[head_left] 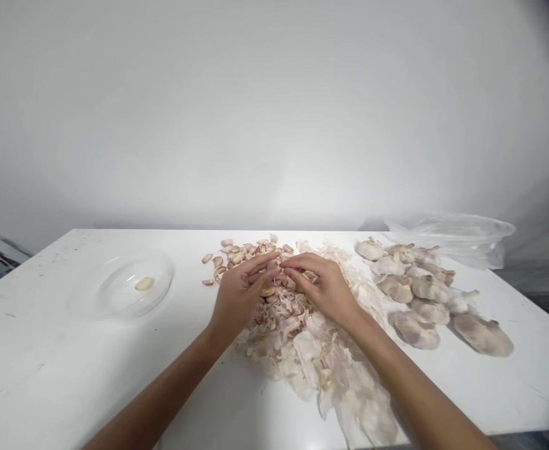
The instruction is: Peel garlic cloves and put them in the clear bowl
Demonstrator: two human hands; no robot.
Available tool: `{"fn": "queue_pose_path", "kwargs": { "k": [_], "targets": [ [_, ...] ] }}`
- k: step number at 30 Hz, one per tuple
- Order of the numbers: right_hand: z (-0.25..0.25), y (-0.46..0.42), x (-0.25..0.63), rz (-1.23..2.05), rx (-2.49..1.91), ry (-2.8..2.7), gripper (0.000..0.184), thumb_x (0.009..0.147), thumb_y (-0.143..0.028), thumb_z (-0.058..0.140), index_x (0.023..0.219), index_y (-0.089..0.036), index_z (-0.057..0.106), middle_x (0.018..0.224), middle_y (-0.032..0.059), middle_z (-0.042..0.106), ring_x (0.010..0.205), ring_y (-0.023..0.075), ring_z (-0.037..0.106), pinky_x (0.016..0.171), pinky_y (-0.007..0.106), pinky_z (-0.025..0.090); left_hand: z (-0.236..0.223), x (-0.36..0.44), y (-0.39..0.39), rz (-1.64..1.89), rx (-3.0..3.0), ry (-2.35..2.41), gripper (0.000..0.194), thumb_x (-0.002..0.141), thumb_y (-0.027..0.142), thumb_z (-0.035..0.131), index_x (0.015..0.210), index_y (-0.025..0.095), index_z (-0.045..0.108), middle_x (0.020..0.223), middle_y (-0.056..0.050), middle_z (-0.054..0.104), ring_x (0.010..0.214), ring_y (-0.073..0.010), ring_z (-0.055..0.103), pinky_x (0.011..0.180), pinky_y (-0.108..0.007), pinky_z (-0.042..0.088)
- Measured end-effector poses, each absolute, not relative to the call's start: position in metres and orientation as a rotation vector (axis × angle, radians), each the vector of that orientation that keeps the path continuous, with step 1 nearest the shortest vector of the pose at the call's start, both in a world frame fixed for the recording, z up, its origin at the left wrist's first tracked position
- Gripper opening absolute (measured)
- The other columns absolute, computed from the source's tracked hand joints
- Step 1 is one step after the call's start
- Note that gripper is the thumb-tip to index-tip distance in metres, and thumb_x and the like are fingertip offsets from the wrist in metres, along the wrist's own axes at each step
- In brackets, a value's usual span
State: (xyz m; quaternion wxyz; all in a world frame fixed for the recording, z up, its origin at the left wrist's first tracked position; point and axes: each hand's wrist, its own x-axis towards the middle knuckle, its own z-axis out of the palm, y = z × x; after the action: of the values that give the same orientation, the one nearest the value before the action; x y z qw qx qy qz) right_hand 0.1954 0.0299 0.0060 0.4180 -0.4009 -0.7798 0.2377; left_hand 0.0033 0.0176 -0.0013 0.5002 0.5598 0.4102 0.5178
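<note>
Forearms (171, 381); garlic cloves (267, 292) beneath fingers (305, 261).

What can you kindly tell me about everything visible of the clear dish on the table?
The clear dish looks round, shallow and colourless, of glass or plastic; I cannot tell which. It rests upright on the white table, left of and apart from the left hand. One pale, peeled-looking garlic clove lies inside.

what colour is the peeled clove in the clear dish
The peeled garlic clove is pale yellow, in the head view.
</note>
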Motion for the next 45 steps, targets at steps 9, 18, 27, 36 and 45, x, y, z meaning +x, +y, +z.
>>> {"fn": "queue_pose_path", "kwargs": {
  "k": [9, 18, 27, 36, 45],
  "targets": [
    [0.009, 0.016, 0.188, 1.211, -1.079, -1.498, 0.031, 0.085, -0.044, 0.079, 0.107, -0.023, 0.081, 0.081, 0.0056, 0.079, 0.072, 0.0209, 0.073, 0.063, 0.032, 0.059, -0.005, 0.003, 0.01, 1.416, 1.612, 1.17, 0.018, 0.084, 0.03, 0.079, 0.101, 0.022, 0.077, 0.097, -0.003, 0.083, 0.091, -0.0236, 0.08, 0.081, -0.033, 0.069],
    [0.013, 0.017, 0.203, 1.497, -0.982, -1.481, 0.026, 0.078, -0.037, 0.085, 0.099, -0.021, 0.081, 0.075, 0.0029, 0.076, 0.069, 0.0168, 0.071, 0.067, 0.029, 0.057, -0.002, -0.012, 0.011, 1.536, 2.217, 1.005, 0.011, 0.086, 0.018, 0.078, 0.097, 0.021, 0.078, 0.099, -0.005, 0.083, 0.09, -0.0203, 0.08, 0.081, -0.029, 0.066],
    [0.022, 0.013, 0.205, 1.576, -1.054, -1.572, 0.005, 0.074, -0.02, 0.077, 0.078, -0.018, 0.075, 0.066, 0.0016, 0.073, 0.062, 0.0153, 0.065, 0.061, 0.028, 0.049, 0.002, -0.015, 0.011, 1.417, 2.583, 0.712, 0.006, 0.093, 0.015, 0.07, 0.095, 0.021, 0.072, 0.098, -0.004, 0.083, 0.087, -0.0163, 0.079, 0.076, -0.023, 0.064],
    [0.015, 0.011, 0.197, 1.68, -0.975, -1.413, 0.011, 0.065, -0.01, 0.066, 0.061, -0.019, 0.061, 0.054, -0.0041, 0.061, 0.052, 0.0101, 0.051, 0.054, 0.022, 0.039, 0.003, -0.012, 0.006, 1.4, 2.323, 0.698, 0.009, 0.085, 0.012, 0.077, 0.087, 0.02, 0.076, 0.095, -0.003, 0.083, 0.078, -0.0161, 0.08, 0.069, -0.019, 0.063],
    [0.01, 0.006, 0.187, 1.839, -0.782, -1.083, 0.02, 0.061, -0.005, 0.06, 0.057, -0.02, 0.048, 0.049, -0.0055, 0.052, 0.049, 0.0087, 0.045, 0.05, 0.021, 0.035, -0.002, 0.009, -0.003, 1.252, 1.232, 0.781, 0.016, 0.067, 0.012, 0.09, 0.077, 0.02, 0.08, 0.085, -0.003, 0.083, 0.076, -0.0214, 0.08, 0.068, -0.025, 0.067]
  ]
}}
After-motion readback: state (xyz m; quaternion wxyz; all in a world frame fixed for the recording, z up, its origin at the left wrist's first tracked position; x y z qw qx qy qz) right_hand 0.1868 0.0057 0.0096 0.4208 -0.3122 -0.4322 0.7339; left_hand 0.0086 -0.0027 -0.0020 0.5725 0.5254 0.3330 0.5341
